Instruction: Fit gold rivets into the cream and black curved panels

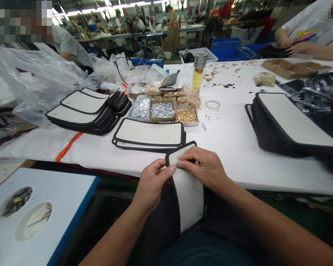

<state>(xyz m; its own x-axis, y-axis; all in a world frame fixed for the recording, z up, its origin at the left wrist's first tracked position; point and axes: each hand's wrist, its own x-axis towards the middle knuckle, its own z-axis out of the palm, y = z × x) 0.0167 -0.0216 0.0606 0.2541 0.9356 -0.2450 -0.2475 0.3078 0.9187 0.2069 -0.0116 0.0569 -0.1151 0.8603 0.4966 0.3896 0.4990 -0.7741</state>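
Observation:
A white panel with black edging (pixel 187 192) rests across my lap, its far end raised against the table edge. My left hand (pixel 152 181) pinches the panel's left edge near that end, thumb on the white face. Closed over the same end, my right hand (pixel 207 166) has thumb and forefinger together on a small shiny metal piece (pixel 179 160), too small to make out fully. Near the panel's bottom right corner shows a metal fitting (pixel 201 214). Just beyond my hands lies a short stack of similar panels (pixel 150 132), with small fittings at the corners.
Larger panel stacks stand left (pixel 77 111) and right (pixel 296 118). Behind are boxes of silver washers (pixel 162 110) and gold fittings (pixel 186 116), a tape roll (pixel 212 105) and a bottle (pixel 199 72). Plastic bags fill the back left. Two people sit across the table.

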